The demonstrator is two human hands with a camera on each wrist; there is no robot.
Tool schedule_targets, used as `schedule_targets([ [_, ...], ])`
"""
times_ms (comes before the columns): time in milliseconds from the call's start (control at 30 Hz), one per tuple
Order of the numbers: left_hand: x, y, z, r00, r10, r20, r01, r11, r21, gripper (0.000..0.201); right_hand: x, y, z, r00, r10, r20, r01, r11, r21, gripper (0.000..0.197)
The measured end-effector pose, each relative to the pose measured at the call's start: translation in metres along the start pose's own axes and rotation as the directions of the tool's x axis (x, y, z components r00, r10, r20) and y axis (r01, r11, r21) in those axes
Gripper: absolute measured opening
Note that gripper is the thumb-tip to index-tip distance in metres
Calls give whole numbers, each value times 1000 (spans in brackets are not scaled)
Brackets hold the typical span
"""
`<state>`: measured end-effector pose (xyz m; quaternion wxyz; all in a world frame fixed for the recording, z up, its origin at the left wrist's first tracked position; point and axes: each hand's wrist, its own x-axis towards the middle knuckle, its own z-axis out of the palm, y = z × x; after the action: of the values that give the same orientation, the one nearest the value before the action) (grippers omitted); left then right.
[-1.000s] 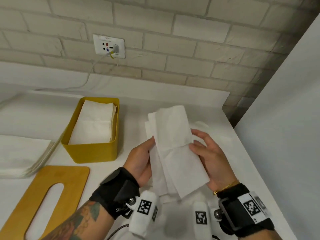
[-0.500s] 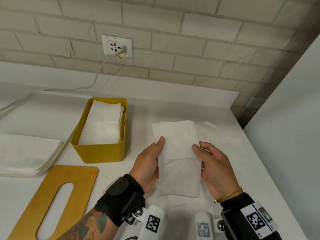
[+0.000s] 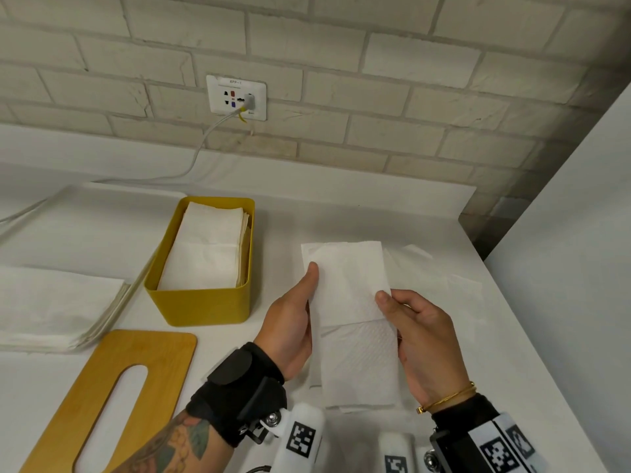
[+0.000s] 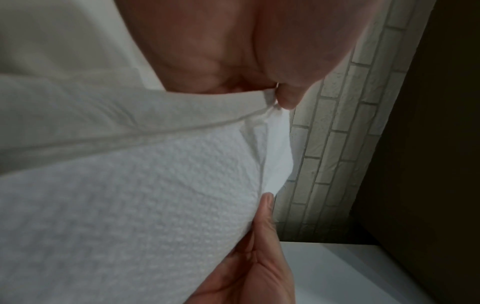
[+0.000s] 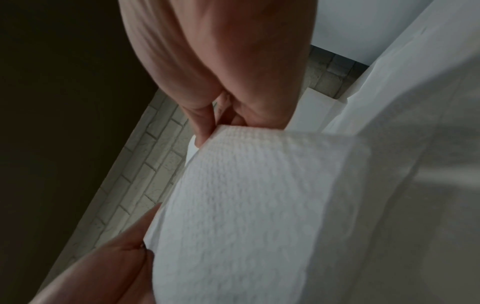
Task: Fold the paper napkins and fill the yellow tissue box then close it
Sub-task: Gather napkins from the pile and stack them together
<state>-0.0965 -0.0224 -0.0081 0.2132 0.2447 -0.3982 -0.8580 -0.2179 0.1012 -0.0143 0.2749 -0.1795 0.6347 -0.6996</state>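
A folded white paper napkin [image 3: 351,312] is held above the counter between both hands. My left hand [image 3: 293,322] grips its left edge with the thumb on top. My right hand [image 3: 420,332] pinches its right edge, thumb on the paper. The left wrist view shows the embossed napkin [image 4: 135,201] pinched by my left hand [image 4: 272,96]. The right wrist view shows the napkin [image 5: 246,205] and my right hand [image 5: 226,121] at its edge. The yellow tissue box [image 3: 201,305] stands open to the left, holding a stack of folded napkins [image 3: 208,254].
The box's wooden lid [image 3: 102,394] with a long slot lies flat at the front left. A pile of unfolded napkins [image 3: 51,308] sits at the far left. More loose napkins [image 3: 444,281] lie under my hands. A wall socket [image 3: 236,97] with a cable is behind; a white panel [image 3: 563,268] bounds the right.
The napkin went from a loose, skewed bundle held up to a neat narrow rectangle squared between both hands. The head view has shifted, so the box sits further right in the picture.
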Motion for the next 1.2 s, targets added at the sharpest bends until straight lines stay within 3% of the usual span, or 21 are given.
schedule_targets([
  [567, 4, -5, -3, 998, 42, 47, -49, 988, 149, 37, 2, 4, 10, 999, 14, -50, -16, 999, -43, 15],
  [733, 7, -4, -7, 998, 40, 43, -47, 981, 190, 39, 8, 1, 6, 1000, -4, -7, 3, 994, -112, 55],
  [800, 7, -5, -7, 998, 29, 55, -41, 974, 225, 37, 11, -7, 6, 996, 42, 77, -39, 998, -46, 43],
  [900, 6, -7, -7, 996, 19, 84, -44, 954, 298, 38, 18, -19, 5, 998, 46, 45, -46, 999, -5, 17],
  [967, 5, -9, -8, 997, 22, 72, -44, 948, 316, 42, 22, -23, 3, 999, 47, 15, -47, 998, 29, 19],
  [1100, 5, -10, -12, 998, 34, 61, -53, 939, 339, 49, 21, -28, 5, 996, 13, 90, -17, 999, 41, 38],
  [1200, 3, -9, -10, 997, 17, 71, -41, 937, 346, 38, 22, -28, 13, 997, -38, 70, 39, 999, -10, 21],
])
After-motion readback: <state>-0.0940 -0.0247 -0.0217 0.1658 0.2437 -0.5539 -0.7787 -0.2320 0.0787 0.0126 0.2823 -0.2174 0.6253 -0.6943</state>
